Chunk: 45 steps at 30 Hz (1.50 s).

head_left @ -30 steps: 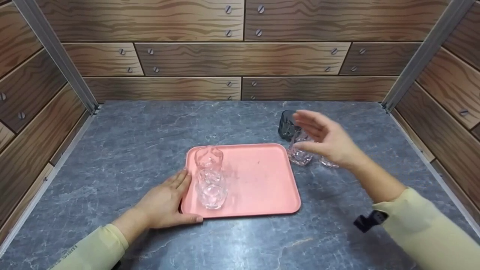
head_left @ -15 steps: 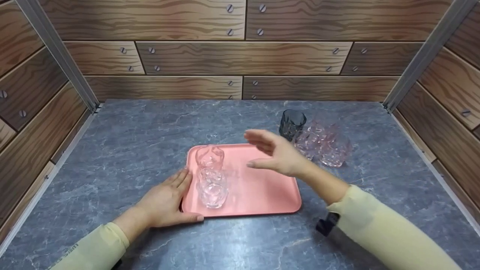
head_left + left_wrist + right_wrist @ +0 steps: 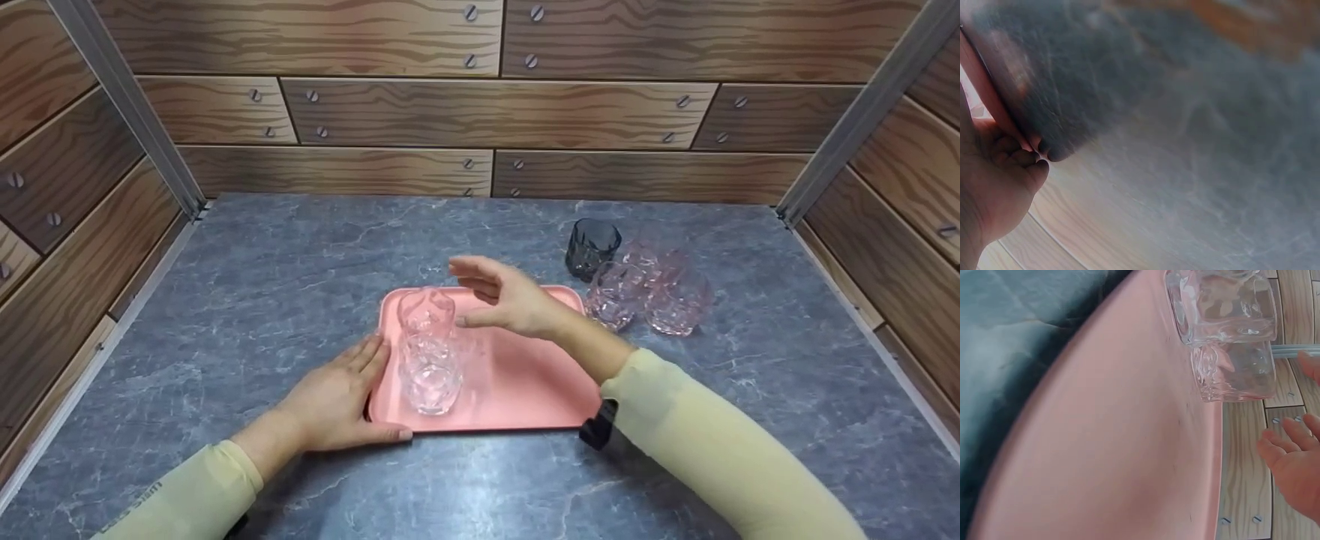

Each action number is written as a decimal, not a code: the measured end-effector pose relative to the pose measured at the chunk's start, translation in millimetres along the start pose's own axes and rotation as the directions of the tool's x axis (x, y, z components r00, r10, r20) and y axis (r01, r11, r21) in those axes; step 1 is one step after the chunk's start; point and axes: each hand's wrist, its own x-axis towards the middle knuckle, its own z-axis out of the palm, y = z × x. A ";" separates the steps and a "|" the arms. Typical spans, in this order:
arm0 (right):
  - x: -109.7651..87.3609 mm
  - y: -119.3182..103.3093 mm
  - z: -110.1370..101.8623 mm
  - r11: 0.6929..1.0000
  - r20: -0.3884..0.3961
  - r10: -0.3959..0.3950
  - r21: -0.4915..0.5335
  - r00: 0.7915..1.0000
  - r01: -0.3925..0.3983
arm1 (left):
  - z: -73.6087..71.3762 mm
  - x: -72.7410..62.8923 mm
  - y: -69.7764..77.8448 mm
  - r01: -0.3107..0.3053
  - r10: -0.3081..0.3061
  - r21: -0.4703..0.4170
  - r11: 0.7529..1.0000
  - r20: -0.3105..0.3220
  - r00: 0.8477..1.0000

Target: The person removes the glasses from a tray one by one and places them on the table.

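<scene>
My left hand rests against the near left corner of a pink tray, fingers along its left side and thumb along its front edge. In the left wrist view the fingertips touch the tray's edge. My right hand hovers over the back part of the tray, thumb and fingers spread apart and holding nothing. Just left of its fingertips stands a pink-tinted drinking glass on the tray. In front of that is a clear glass; the two overlap in the head view. The right wrist view shows these glasses side by side.
Right of the tray, a dark grey glass stands near several pink-tinted glasses clustered close together on the grey marbled table. Wood-patterned panels wall the table at the back and both sides.
My right hand has moved left from beside the glasses on the right to above the tray, near the pink-tinted glass. The left hand stays at the tray's corner.
</scene>
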 end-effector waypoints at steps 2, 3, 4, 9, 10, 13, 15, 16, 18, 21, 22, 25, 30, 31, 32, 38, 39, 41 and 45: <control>4.5 1.7 0.5 1.000 0.024 0.006 0.010 1.000 -0.006 | -0.4 0.4 0.2 -0.003 0.003 0.001 1.000 0.001 1.000; 6.6 2.6 0.7 1.000 0.038 0.009 0.019 0.999 -0.009 | -0.5 0.5 0.2 -0.002 0.002 0.001 1.000 0.004 1.000; 8.5 3.3 1.0 1.000 0.053 0.010 0.027 0.999 -0.011 | -0.7 0.6 0.3 -0.002 0.002 0.001 1.000 0.007 1.000; 17.7 6.8 2.0 0.997 0.122 0.017 0.066 0.992 -0.025 | -0.9 0.6 0.5 0.000 0.000 0.001 1.000 0.007 1.000; 19.3 7.1 2.3 0.997 0.133 0.019 0.070 0.991 -0.028 | -0.8 0.6 0.4 -0.001 0.001 0.002 1.000 0.004 1.000; 23.9 8.4 3.6 0.997 0.165 0.024 0.069 0.986 -0.036 | -0.6 0.4 0.3 -0.001 0.001 0.004 1.000 -0.003 1.000; 26.4 9.4 4.7 0.997 0.184 0.031 0.062 0.982 -0.043 | -0.4 0.2 0.1 0.001 -0.001 0.007 1.000 -0.001 1.000; 27.5 9.7 5.4 0.997 0.193 0.033 0.061 0.981 -0.046 | -0.2 0.1 0.0 0.004 -0.004 0.010 1.000 0.002 1.000; 29.7 10.9 6.5 0.997 0.207 0.040 0.058 0.978 -0.053 | 0.0 -0.3 -0.3 0.012 -0.012 0.010 1.000 0.009 1.000; 33.0 12.9 8.2 0.995 0.227 0.057 0.063 0.972 -0.073 | 0.4 -0.8 -0.7 0.020 -0.020 0.010 1.000 0.015 1.000; 34.0 13.9 8.7 0.995 0.231 0.062 0.061 0.971 -0.078 | 0.5 -0.9 -0.7 0.022 -0.023 0.011 1.000 0.018 1.000; 36.7 16.9 9.9 0.995 0.240 0.076 0.052 0.968 -0.091 | 1.1 -0.8 -1.0 0.021 -0.022 0.013 1.000 0.015 1.000; 39.6 20.5 11.5 0.995 0.240 0.072 0.056 0.968 -0.087 | 1.6 -0.7 -1.3 0.018 -0.019 0.010 1.000 0.008 1.000; 39.7 20.6 11.8 0.995 0.240 0.070 0.059 0.968 -0.086 | 1.3 -0.9 -1.1 0.019 -0.019 0.009 1.000 0.007 1.000; 39.6 20.6 12.2 0.994 0.238 0.070 0.066 0.969 -0.088 | 1.0 -1.1 -0.8 0.019 -0.019 0.007 1.000 0.006 1.000; 37.6 20.0 14.3 0.994 0.206 0.082 0.061 0.975 -0.096 | 0.7 -1.2 0.1 0.006 -0.006 0.004 1.000 -0.011 1.000; 37.2 19.9 14.6 0.994 0.197 0.083 0.057 0.977 -0.096 | 0.8 -1.1 0.1 0.002 -0.002 0.004 1.000 -0.015 1.000; 36.3 20.2 15.5 0.993 0.176 0.091 0.055 0.980 -0.102 | 0.8 -0.9 0.3 -0.003 0.003 0.006 1.000 -0.018 1.000; 33.4 20.7 16.7 0.993 0.126 0.105 0.046 0.986 -0.112 | 1.1 -1.0 -0.3 0.000 0.000 0.006 1.000 -0.015 1.000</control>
